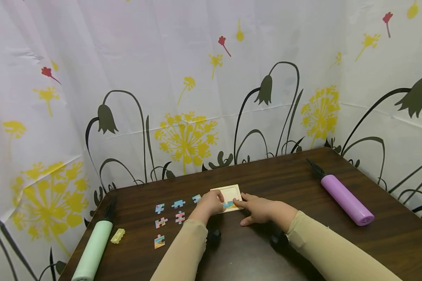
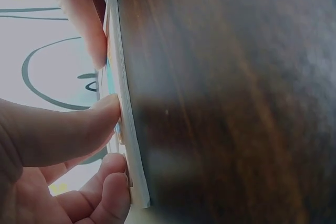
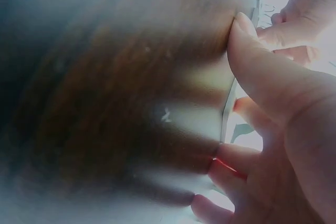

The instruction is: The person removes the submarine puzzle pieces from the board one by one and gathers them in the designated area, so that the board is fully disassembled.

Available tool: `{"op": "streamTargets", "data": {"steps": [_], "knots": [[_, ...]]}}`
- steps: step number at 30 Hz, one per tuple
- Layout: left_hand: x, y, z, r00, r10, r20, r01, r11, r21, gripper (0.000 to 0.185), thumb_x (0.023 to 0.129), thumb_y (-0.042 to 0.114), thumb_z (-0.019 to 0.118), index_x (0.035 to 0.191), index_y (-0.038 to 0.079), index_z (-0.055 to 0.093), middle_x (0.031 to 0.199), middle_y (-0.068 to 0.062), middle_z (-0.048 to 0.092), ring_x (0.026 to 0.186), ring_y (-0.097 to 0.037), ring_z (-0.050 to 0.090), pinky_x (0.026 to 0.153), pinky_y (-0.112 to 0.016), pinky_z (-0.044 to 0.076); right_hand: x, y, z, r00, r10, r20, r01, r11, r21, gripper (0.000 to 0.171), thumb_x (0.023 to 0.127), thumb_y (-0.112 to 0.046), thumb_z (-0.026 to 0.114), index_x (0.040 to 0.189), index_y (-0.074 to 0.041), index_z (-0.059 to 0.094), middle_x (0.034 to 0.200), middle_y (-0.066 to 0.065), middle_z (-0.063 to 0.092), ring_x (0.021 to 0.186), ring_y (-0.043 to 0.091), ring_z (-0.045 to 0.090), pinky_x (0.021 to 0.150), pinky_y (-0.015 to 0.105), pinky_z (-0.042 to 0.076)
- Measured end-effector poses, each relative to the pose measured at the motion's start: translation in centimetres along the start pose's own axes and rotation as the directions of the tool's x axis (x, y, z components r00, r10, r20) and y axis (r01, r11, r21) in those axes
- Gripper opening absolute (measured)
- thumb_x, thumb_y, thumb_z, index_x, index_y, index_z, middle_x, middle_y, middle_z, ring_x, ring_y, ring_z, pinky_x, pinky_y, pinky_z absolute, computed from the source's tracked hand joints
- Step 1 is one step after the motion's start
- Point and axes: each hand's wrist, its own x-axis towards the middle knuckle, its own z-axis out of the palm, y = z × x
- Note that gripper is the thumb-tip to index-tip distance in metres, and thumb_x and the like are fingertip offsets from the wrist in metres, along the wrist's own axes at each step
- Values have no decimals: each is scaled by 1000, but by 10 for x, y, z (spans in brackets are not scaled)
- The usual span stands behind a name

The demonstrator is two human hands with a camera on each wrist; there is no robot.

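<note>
A shallow wooden puzzle tray [image 1: 231,192] lies on the table, with blue and orange jigsaw pieces [image 1: 228,204] along its near side. My left hand [image 1: 208,203] is at the tray's left near corner. Its thumb and curled fingers pinch a puzzle piece at the near rim, mostly hidden by the hand. From the right, my right hand [image 1: 261,210] reaches over with fingers fairly straight. Its index fingertip touches a piece inside the tray, and its thumb rests low near the tabletop. In the left wrist view the tray's edge [image 2: 126,93] shows side-on, with the left thumb against it.
Several loose jigsaw pieces [image 1: 179,217] lie spread to the left of the tray. Farther left are a small yellow block [image 1: 118,236] and a green hand pump [image 1: 94,248]. A purple hand pump [image 1: 346,199] lies at the right. Behind the table [image 1: 281,171] hangs a flowered curtain [image 1: 197,78].
</note>
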Motion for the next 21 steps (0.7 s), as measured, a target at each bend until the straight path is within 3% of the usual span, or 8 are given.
{"op": "streamTargets", "data": {"steps": [8, 15, 21], "knots": [[2, -5, 3, 1000, 8, -18, -9, 998, -70, 21, 73, 8, 78, 88, 8, 63, 84, -5, 58, 72, -24, 50, 66, -36, 42, 1, 1, 1, 1000, 2, -9, -2, 1000, -5, 81, 86, -48, 72, 154, -21, 37, 159, 20, 23, 142, 39, 26, 108, 53, 32], [4, -8, 5, 1000, -8, -8, 7, 987, -160, 25, 72, 2, 77, 91, 6, 62, 73, -4, 57, 61, -21, 49, 56, -32, 39, 0, -1, 0, 1000, 8, -12, -7, 1000, 8, 81, 86, -47, 73, 154, -21, 37, 159, 20, 22, 143, 38, 25, 108, 52, 31], [4, -7, 7, 999, -10, -38, 3, 982, -191, 23, 73, 1, 78, 87, 4, 61, 78, -5, 56, 68, -21, 50, 58, -32, 41, -1, -2, -1, 1000, 14, -18, -13, 1000, 17, 81, 86, -46, 73, 154, -21, 37, 159, 20, 22, 143, 38, 26, 108, 52, 31]]}}
